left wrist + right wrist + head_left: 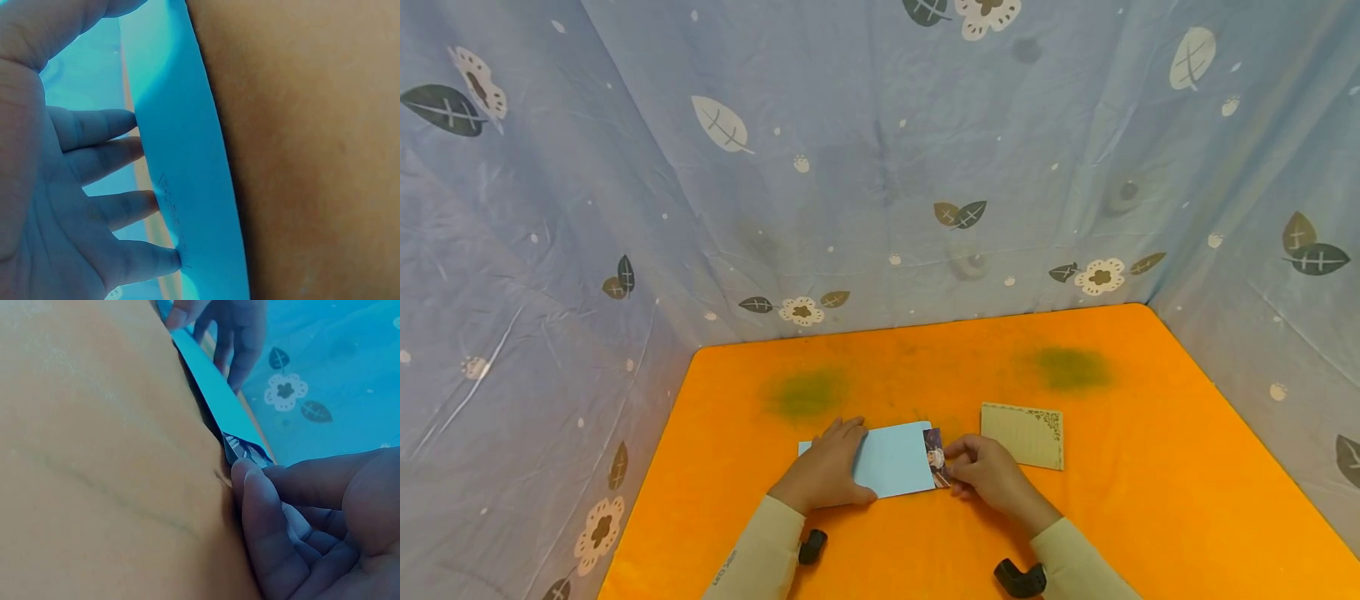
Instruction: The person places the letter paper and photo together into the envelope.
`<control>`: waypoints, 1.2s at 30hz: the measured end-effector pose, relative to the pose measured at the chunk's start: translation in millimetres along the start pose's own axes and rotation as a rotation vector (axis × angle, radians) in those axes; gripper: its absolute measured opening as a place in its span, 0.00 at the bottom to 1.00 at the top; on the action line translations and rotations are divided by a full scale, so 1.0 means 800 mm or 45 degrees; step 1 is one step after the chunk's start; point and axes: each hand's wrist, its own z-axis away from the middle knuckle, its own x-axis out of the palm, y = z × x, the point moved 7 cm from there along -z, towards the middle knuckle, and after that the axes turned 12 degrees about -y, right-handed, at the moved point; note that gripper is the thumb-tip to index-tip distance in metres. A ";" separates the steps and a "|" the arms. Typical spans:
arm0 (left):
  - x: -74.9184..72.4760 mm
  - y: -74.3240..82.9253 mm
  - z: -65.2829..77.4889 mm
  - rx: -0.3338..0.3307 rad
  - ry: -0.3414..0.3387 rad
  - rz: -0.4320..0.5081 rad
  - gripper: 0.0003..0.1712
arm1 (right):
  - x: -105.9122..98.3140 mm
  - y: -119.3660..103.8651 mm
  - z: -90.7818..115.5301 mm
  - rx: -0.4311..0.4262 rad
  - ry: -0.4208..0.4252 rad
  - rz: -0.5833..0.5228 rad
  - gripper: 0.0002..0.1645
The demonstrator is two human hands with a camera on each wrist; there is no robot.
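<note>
A light blue envelope (891, 460) lies flat on the orange table, its right end open. Out of that end sticks a dark, colourful picture card (936, 458), the rest of it hidden inside. My right hand (988, 477) pinches the card's outer edge between thumb and fingers. In the right wrist view, the envelope's mouth (226, 433) gapes slightly around the card (245, 450). My left hand (827, 472) rests across the envelope's left part, thumb by the near edge. The left wrist view shows its fingers (119, 203) straight and spread, fingertips touching the envelope (187, 156).
A cream card (1026, 433) with a decorated border lies just beyond my right hand. Black wrist devices (813, 547) sit near both sleeves. Patterned blue curtains (880, 167) enclose the orange table (910, 550) at the back and sides.
</note>
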 end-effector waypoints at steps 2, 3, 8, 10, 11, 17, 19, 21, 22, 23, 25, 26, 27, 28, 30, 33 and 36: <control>0.000 0.000 0.000 0.002 0.002 0.000 0.59 | 0.002 -0.001 -0.001 -0.015 -0.007 -0.002 0.11; 0.000 0.000 0.001 0.003 0.005 0.000 0.59 | 0.003 -0.002 -0.002 -0.021 -0.007 0.001 0.11; -0.001 0.000 0.001 0.004 0.010 0.013 0.59 | 0.008 -0.003 -0.004 -0.024 -0.017 0.017 0.11; 0.000 -0.001 0.001 -0.001 0.007 0.015 0.59 | 0.009 -0.003 -0.005 -0.019 -0.023 0.014 0.11; 0.000 -0.001 0.000 -0.003 0.005 0.015 0.59 | 0.010 -0.003 -0.005 -0.020 -0.026 0.010 0.11; 0.002 -0.002 0.000 -0.003 -0.003 0.011 0.60 | 0.013 -0.005 -0.007 -0.027 -0.030 -0.003 0.12; 0.002 -0.002 -0.001 0.000 -0.003 0.018 0.60 | 0.014 -0.007 -0.007 -0.016 -0.029 0.005 0.12; 0.002 -0.002 -0.001 0.002 -0.005 0.023 0.60 | 0.014 -0.007 -0.007 -0.001 -0.028 0.015 0.12; 0.002 -0.002 -0.001 0.002 -0.006 0.024 0.60 | 0.014 -0.007 -0.007 0.012 -0.026 0.021 0.12; 0.002 -0.002 -0.001 0.002 -0.007 0.026 0.60 | 0.014 -0.007 -0.007 0.019 -0.025 0.028 0.13; 0.002 -0.002 -0.001 0.000 -0.008 0.024 0.60 | 0.014 -0.008 -0.007 0.028 -0.025 0.048 0.13; 0.002 -0.002 -0.001 0.001 -0.008 0.021 0.60 | 0.014 -0.008 -0.006 0.034 -0.025 0.056 0.14; 0.002 -0.002 -0.001 0.000 -0.008 0.020 0.60 | 0.013 -0.009 -0.006 0.037 -0.025 0.069 0.14; 0.002 -0.002 -0.001 0.001 -0.008 0.018 0.60 | 0.013 -0.009 -0.007 0.039 -0.026 0.078 0.14; 0.002 -0.002 0.000 0.003 -0.007 0.015 0.60 | 0.013 -0.009 -0.007 0.038 -0.034 0.096 0.15; 0.002 -0.002 0.000 0.003 -0.007 0.015 0.60 | 0.013 -0.008 -0.008 0.032 -0.050 0.112 0.16; 0.002 -0.002 0.000 -0.001 -0.008 0.015 0.60 | 0.015 -0.009 -0.008 0.015 -0.072 0.102 0.17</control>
